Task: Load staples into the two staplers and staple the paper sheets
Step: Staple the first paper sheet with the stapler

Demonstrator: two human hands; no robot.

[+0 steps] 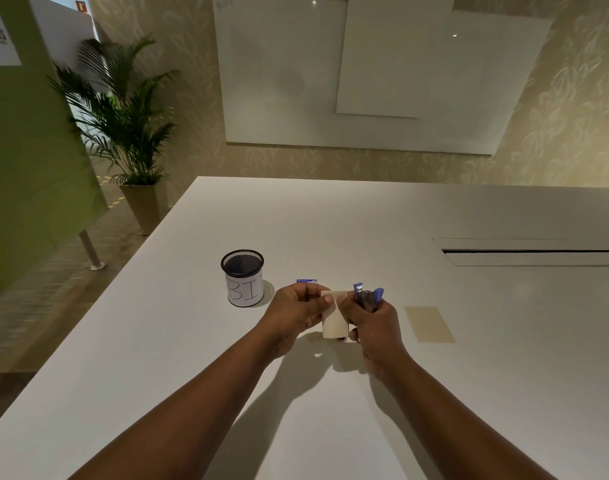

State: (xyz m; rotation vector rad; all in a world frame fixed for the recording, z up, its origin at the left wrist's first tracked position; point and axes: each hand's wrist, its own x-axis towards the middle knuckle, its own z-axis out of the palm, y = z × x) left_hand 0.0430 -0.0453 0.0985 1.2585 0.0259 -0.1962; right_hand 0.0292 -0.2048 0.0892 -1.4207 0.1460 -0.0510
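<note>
So the blue stapler (368,298) is up off the counter (469,393), gripped in the right hand (374,325) with its nose pointing up and away from the person, long axis roughly upright and leaning a bit. Right beside it, on its left, is a small stack of beige paper sheets (335,318), pinched at the top left corner by the left hand (296,315), thumb on the front face. Sheets hang roughly vertical, lower edge just above the counter.

What matters here imo: the paper's right edge sits right against the right hand, just below and left of the stapler's mouth, so the sheets need to slide into that gap. Can't tell if any of the paper is already between the jaws, fingers block it.

Another beige sheet (429,323) lies flat on the counter just right of the right hand. Behind the left hand there's a small blue box (307,281), probably staples, and further left a mesh cup (242,278) labelled "BIN". No second stapler visible.
</note>
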